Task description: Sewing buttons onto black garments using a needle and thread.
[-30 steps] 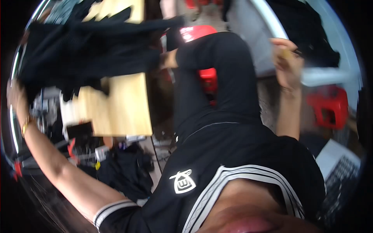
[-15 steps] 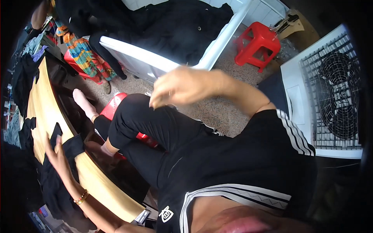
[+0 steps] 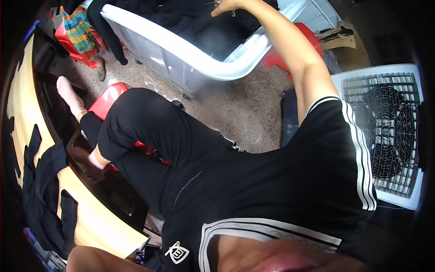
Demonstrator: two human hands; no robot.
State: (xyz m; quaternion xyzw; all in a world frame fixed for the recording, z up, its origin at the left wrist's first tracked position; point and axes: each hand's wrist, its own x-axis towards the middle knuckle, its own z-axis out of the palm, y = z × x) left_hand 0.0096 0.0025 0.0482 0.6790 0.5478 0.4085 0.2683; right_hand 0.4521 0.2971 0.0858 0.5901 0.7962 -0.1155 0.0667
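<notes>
My right arm stretches up and away over a large white plastic bin. At the top edge of the view, my right hand is partly cut off, its visible fingers drawn together above the black garments heaped in the bin. A thin, shiny piece shows by those fingers, too small to name. Of my left arm only a bent part shows at the lower edge; the hand itself is outside the picture. Black garments lie spread on the light wooden table at the left.
A red stool stands behind the bin's right corner. Another red stool is beside my legs. At the right sits a large fan behind a grille. Beyond the bin's left end is a person in patterned trousers.
My right hand has swung up and away from above my knee to the bin. My left hand has left the garment on the table and gone out of view. The whole view has shifted.
</notes>
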